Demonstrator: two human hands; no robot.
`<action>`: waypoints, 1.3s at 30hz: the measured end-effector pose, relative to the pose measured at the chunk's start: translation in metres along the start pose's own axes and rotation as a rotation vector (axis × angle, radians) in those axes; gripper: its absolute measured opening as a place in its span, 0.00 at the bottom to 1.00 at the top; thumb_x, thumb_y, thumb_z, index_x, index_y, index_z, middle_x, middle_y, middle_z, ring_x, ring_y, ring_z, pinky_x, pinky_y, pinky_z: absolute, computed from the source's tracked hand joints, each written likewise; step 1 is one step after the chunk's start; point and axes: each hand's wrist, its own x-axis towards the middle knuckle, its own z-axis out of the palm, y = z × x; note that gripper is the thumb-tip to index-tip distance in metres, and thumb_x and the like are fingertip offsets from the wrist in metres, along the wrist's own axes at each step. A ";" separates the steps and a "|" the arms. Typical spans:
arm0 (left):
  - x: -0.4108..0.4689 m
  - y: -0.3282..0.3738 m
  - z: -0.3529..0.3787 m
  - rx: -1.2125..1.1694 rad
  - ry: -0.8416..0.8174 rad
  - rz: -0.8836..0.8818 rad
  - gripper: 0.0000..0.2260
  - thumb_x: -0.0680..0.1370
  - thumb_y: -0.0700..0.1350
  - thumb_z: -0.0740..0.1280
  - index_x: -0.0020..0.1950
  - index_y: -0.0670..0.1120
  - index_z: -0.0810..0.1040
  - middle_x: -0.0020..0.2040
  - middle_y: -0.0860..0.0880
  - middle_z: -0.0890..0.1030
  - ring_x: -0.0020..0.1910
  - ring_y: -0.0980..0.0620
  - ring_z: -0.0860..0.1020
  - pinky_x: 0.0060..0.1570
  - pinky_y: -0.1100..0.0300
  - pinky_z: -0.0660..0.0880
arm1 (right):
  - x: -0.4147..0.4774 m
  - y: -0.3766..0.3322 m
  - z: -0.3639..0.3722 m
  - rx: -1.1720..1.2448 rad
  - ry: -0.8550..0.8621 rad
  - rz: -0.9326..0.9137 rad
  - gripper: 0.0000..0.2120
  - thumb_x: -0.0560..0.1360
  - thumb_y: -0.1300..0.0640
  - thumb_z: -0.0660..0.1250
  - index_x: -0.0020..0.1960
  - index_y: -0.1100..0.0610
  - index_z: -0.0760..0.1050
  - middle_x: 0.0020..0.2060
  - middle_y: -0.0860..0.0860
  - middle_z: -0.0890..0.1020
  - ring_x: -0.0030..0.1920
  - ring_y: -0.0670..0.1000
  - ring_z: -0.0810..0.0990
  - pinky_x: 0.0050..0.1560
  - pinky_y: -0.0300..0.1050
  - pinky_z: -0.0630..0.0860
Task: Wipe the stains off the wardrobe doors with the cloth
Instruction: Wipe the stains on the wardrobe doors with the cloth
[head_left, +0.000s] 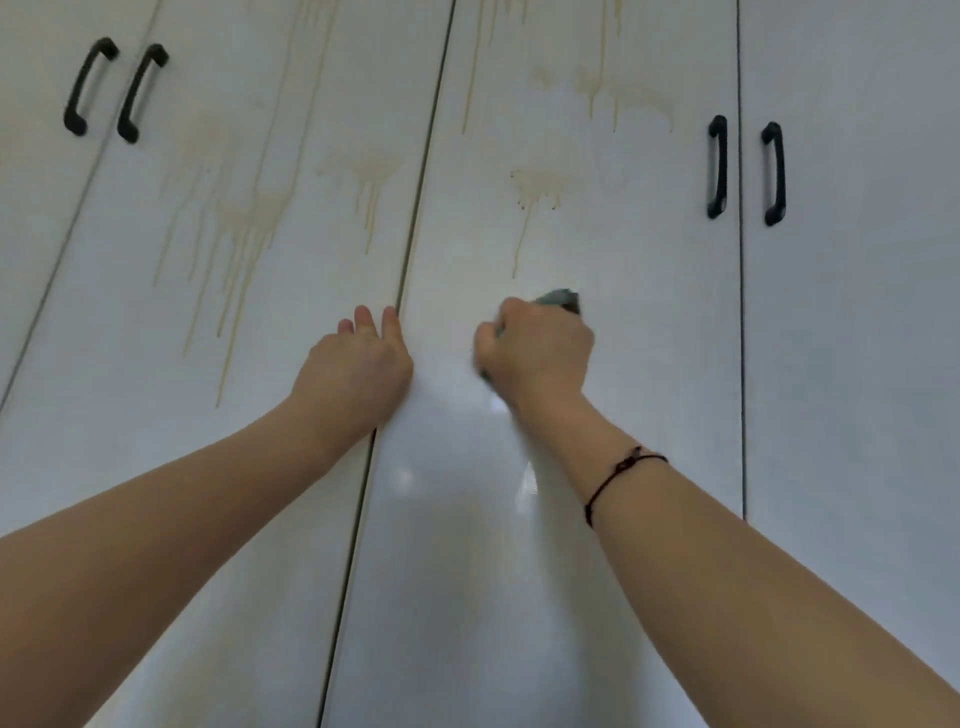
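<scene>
While the right hand bunches a grey-green cloth in curled fingers and presses it against a white door, the left hand rests open, fingers straight, at the seam with the neighbouring door. Yellowish stains with drip trails sit just above the cloth. More of them streak the neighbouring door and run higher up. Black handles flank the outer seams. A dark cord circles the right wrist.

left hand on my door seam | right hand just right of it, over the cloth against the door | stains above both | handles upper right
</scene>
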 end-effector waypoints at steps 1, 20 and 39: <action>-0.001 -0.003 0.000 0.015 0.011 0.012 0.26 0.79 0.30 0.52 0.78 0.31 0.51 0.69 0.27 0.68 0.58 0.34 0.78 0.46 0.48 0.78 | -0.020 -0.021 0.006 0.017 -0.045 -0.161 0.11 0.74 0.48 0.63 0.39 0.54 0.77 0.31 0.53 0.79 0.32 0.57 0.76 0.32 0.42 0.59; -0.003 -0.031 -0.003 0.003 0.059 0.070 0.17 0.78 0.38 0.57 0.67 0.42 0.69 0.47 0.47 0.77 0.30 0.44 0.75 0.25 0.55 0.59 | -0.026 -0.078 0.012 0.022 -0.132 -0.318 0.09 0.74 0.49 0.63 0.40 0.53 0.78 0.31 0.52 0.80 0.31 0.57 0.75 0.28 0.41 0.52; 0.003 -0.052 0.019 -0.321 0.201 -0.072 0.08 0.72 0.39 0.63 0.49 0.45 0.68 0.28 0.48 0.69 0.25 0.45 0.65 0.27 0.55 0.61 | -0.033 -0.055 0.016 0.081 -0.096 -0.413 0.11 0.73 0.49 0.64 0.36 0.52 0.69 0.27 0.52 0.75 0.29 0.58 0.74 0.29 0.41 0.57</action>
